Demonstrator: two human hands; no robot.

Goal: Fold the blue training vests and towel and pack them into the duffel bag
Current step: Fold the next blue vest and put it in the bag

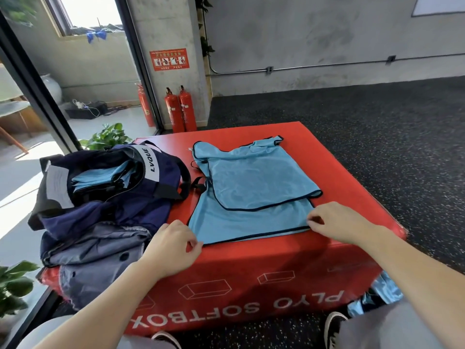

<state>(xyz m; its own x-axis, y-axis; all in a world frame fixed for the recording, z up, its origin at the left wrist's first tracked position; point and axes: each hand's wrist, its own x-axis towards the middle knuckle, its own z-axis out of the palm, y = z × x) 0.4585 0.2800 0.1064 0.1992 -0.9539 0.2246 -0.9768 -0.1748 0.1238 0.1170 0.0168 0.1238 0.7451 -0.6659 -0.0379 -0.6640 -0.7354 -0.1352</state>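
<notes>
A light blue training vest with dark trim lies spread on the red soft plyo box, one flap folded over its upper half. My left hand pinches the vest's near left corner. My right hand pinches its near right corner. To the left stands the open navy duffel bag, with several folded blue vests inside. More blue fabric hangs at the lower right beside my leg.
A grey-blue garment lies bunched at the box's near left corner. Two red fire extinguishers stand by the concrete pillar behind. Potted plants sit left of the box. Dark speckled rubber floor surrounds the box.
</notes>
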